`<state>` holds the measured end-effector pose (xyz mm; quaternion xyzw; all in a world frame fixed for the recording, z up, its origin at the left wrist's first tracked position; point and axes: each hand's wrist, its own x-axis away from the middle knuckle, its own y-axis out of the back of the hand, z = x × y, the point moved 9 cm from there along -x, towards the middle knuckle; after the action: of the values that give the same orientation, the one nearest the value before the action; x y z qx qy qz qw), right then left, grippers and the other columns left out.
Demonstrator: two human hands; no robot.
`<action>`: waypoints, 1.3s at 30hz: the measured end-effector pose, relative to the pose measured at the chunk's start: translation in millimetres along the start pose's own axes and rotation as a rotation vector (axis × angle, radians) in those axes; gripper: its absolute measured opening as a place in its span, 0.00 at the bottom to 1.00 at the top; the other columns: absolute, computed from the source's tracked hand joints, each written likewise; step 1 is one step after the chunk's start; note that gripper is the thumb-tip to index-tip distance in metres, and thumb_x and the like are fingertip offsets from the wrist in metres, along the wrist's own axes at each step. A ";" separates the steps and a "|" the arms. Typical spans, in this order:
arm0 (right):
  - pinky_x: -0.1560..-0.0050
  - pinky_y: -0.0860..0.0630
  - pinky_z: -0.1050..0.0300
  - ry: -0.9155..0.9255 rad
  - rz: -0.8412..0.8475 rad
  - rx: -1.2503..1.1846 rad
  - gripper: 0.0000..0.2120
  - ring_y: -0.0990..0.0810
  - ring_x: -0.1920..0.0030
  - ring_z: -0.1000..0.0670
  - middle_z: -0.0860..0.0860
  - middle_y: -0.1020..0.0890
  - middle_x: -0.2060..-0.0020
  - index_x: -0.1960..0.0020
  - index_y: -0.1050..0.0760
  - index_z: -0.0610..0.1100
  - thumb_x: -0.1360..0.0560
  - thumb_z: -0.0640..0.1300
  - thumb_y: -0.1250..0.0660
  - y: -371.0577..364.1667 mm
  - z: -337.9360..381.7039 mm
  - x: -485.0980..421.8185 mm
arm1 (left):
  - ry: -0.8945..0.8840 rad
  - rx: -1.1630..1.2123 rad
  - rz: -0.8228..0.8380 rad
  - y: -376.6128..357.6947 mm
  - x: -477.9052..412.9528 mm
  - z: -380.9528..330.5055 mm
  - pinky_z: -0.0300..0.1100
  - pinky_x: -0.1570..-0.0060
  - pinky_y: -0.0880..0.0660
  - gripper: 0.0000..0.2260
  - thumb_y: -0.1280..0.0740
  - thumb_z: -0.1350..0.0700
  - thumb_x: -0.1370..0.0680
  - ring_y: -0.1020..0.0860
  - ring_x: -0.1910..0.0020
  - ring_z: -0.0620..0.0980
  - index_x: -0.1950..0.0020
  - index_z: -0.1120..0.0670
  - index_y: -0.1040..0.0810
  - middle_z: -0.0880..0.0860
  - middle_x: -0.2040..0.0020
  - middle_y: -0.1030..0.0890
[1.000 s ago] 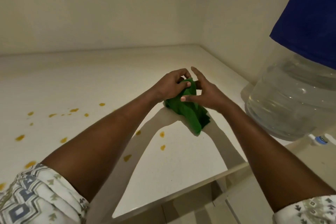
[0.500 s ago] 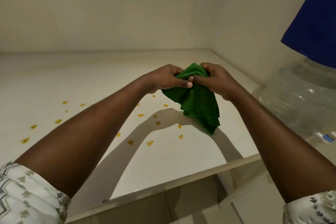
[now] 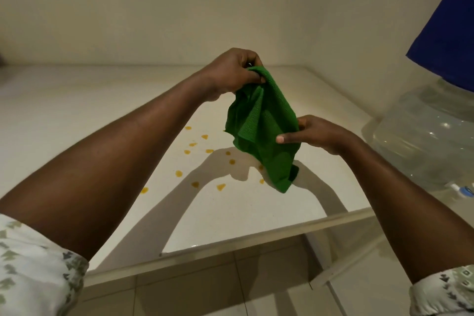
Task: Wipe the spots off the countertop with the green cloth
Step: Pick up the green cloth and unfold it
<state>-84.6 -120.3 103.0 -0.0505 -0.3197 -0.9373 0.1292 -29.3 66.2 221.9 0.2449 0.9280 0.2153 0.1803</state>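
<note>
The green cloth [image 3: 261,126] hangs in the air above the white countertop [image 3: 84,110], crumpled and partly unfolded. My left hand [image 3: 230,72] pinches its top edge, raised high. My right hand [image 3: 315,133] grips the cloth's right side lower down, thumb pressed over the fabric. Several yellow-orange spots [image 3: 195,184] lie scattered on the countertop below and left of the cloth. My left forearm hides part of the surface further left.
A large clear water bottle [image 3: 425,133] stands at the right end of the countertop, a blue cover [image 3: 451,33] over its top and a small tap [image 3: 461,190] near its base. Walls close off the back and right. Tiled floor lies below the front edge [image 3: 256,238].
Both hands lifted the cloth off the countertop. My left hand then rose with the top edge while my right hand slid down its side, spreading the cloth open.
</note>
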 end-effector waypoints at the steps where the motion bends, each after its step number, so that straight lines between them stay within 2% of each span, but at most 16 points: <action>1: 0.28 0.27 0.40 0.000 0.037 -0.001 0.28 0.17 0.38 0.46 0.50 0.13 0.43 0.37 0.18 0.46 0.34 0.58 0.23 -2.2 -5.5 0.2 | 0.003 -0.004 -0.007 0.2 1.8 -1.3 0.53 0.51 0.19 0.03 0.30 0.61 0.22 0.17 0.57 0.52 0.55 0.54 0.20 0.53 0.57 0.16; 4: 0.26 0.30 0.39 0.016 0.125 -0.031 0.29 0.19 0.34 0.45 0.49 0.15 0.38 0.32 0.21 0.46 0.31 0.53 0.23 -1.4 -16.2 1.1 | 0.035 -0.004 -0.044 5.2 6.0 -2.2 0.46 0.59 0.21 0.04 0.30 0.61 0.22 0.18 0.59 0.49 0.54 0.53 0.20 0.52 0.59 0.17; 7: 0.30 0.24 0.43 0.050 0.126 -0.014 0.27 0.15 0.40 0.51 0.52 0.13 0.42 0.36 0.20 0.50 0.33 0.53 0.21 12.4 -16.7 0.0 | 0.104 -0.004 -0.066 8.0 8.2 3.0 0.39 0.66 0.23 0.03 0.31 0.61 0.21 0.19 0.61 0.47 0.53 0.54 0.20 0.51 0.59 0.18; 10: 0.39 0.18 0.50 0.108 0.024 0.016 0.23 0.13 0.49 0.56 0.56 0.12 0.48 0.44 0.18 0.56 0.37 0.59 0.20 36.3 -14.1 -2.5 | 0.170 -0.014 -0.090 10.5 5.8 9.4 0.38 0.65 0.23 0.03 0.30 0.60 0.21 0.18 0.58 0.49 0.53 0.53 0.19 0.52 0.57 0.17; 15: 0.44 0.17 0.51 0.153 0.069 -0.003 0.24 0.11 0.49 0.48 0.49 0.11 0.51 0.47 0.13 0.47 0.35 0.63 0.22 55.7 -12.0 -1.6 | 0.240 -0.071 -0.147 14.5 -2.0 13.9 0.38 0.64 0.21 0.02 0.29 0.59 0.23 0.17 0.57 0.50 0.52 0.54 0.18 0.54 0.54 0.16; 17: 0.42 0.20 0.52 0.182 0.106 -0.083 0.24 0.13 0.45 0.44 0.46 0.11 0.49 0.47 0.14 0.43 0.34 0.60 0.22 57.6 -7.5 0.2 | 0.250 -0.108 -0.176 10.0 -8.9 14.5 0.38 0.63 0.21 0.02 0.29 0.59 0.22 0.18 0.56 0.50 0.52 0.54 0.18 0.54 0.55 0.17; 19: 0.42 0.19 0.55 0.199 0.149 -0.226 0.21 0.15 0.41 0.42 0.44 0.12 0.46 0.45 0.16 0.40 0.32 0.54 0.24 55.2 -2.2 2.4 | 0.255 -0.127 -0.211 1.8 -16.7 15.1 0.38 0.63 0.22 0.01 0.30 0.60 0.22 0.19 0.56 0.51 0.52 0.54 0.19 0.54 0.55 0.18; 23: 0.45 0.17 0.56 0.243 0.221 -0.574 0.15 0.14 0.44 0.45 0.43 0.13 0.45 0.41 0.19 0.37 0.25 0.43 0.29 44.4 10.6 7.6 | 0.250 -0.164 -0.303 -23.5 -33.3 20.2 0.40 0.62 0.24 0.02 0.31 0.60 0.21 0.20 0.54 0.54 0.50 0.56 0.21 0.54 0.57 0.20; 25: 0.47 0.17 0.56 0.271 0.200 -0.694 0.11 0.13 0.46 0.47 0.44 0.12 0.47 0.44 0.16 0.40 0.23 0.41 0.31 42.9 16.3 10.0 | 0.261 -0.233 -0.328 -39.2 -39.0 25.1 0.44 0.58 0.23 0.04 0.30 0.58 0.22 0.20 0.52 0.55 0.48 0.56 0.21 0.55 0.52 0.20; 28: 0.50 0.17 0.56 0.287 0.107 -0.786 0.08 0.12 0.50 0.49 0.47 0.11 0.52 0.51 0.12 0.45 0.24 0.43 0.30 47.0 18.9 9.4 | 0.301 -0.412 -0.283 -63.5 -41.8 34.7 0.45 0.57 0.22 0.17 0.27 0.55 0.24 0.22 0.52 0.53 0.36 0.56 0.23 0.54 0.45 0.23; 29: 0.52 0.16 0.56 0.280 0.071 -0.807 0.07 0.12 0.52 0.49 0.48 0.11 0.53 0.53 0.12 0.45 0.25 0.44 0.29 49.5 17.8 9.3 | 0.318 -0.416 -0.289 -65.9 -39.7 38.3 0.45 0.60 0.23 0.20 0.27 0.55 0.24 0.23 0.54 0.53 0.34 0.55 0.25 0.53 0.45 0.24; 31: 0.56 0.16 0.56 0.257 0.014 -0.836 0.06 0.12 0.55 0.49 0.47 0.12 0.55 0.54 0.12 0.45 0.25 0.46 0.28 54.5 13.1 8.6 | 0.373 -0.282 -0.334 -62.6 -31.1 48.0 0.44 0.63 0.25 0.17 0.29 0.54 0.23 0.23 0.58 0.52 0.35 0.55 0.25 0.55 0.46 0.22; 33: 0.59 0.16 0.55 0.238 -0.013 -0.881 0.08 0.12 0.57 0.49 0.46 0.12 0.57 0.57 0.12 0.45 0.24 0.46 0.28 58.6 8.8 9.0 | 0.433 0.017 -0.243 -68.3 -21.8 61.8 0.45 0.59 0.25 0.17 0.32 0.47 0.22 0.20 0.56 0.55 0.38 0.56 0.23 0.57 0.46 0.19; 35: 0.60 0.16 0.55 0.231 -0.039 -0.920 0.09 0.12 0.58 0.48 0.46 0.12 0.57 0.58 0.11 0.45 0.24 0.46 0.28 63.3 4.8 8.0 | 0.432 0.190 0.002 -89.3 -11.6 66.1 0.49 0.49 0.23 0.25 0.36 0.36 0.23 0.18 0.46 0.56 0.37 0.53 0.21 0.56 0.43 0.17; 37: 0.60 0.17 0.57 0.252 -0.055 -0.917 0.08 0.12 0.57 0.50 0.47 0.12 0.57 0.54 0.13 0.44 0.24 0.45 0.29 68.4 5.1 8.3 | 0.394 0.142 0.185 -106.8 -2.5 65.9 0.50 0.39 0.25 0.26 0.36 0.32 0.26 0.20 0.38 0.54 0.36 0.47 0.21 0.52 0.39 0.16; 39: 0.57 0.17 0.58 0.268 -0.055 -0.888 0.08 0.13 0.54 0.50 0.48 0.12 0.56 0.48 0.16 0.42 0.23 0.44 0.31 73.9 5.7 8.7 | 0.353 0.022 0.211 -111.2 -1.8 64.4 0.48 0.42 0.26 0.20 0.30 0.38 0.26 0.19 0.41 0.51 0.39 0.45 0.19 0.49 0.43 0.14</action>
<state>-72.6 -174.9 152.4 0.0291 0.1308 -0.9848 0.1102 -41.4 -2.3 113.8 0.3013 0.9166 0.2626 -0.0111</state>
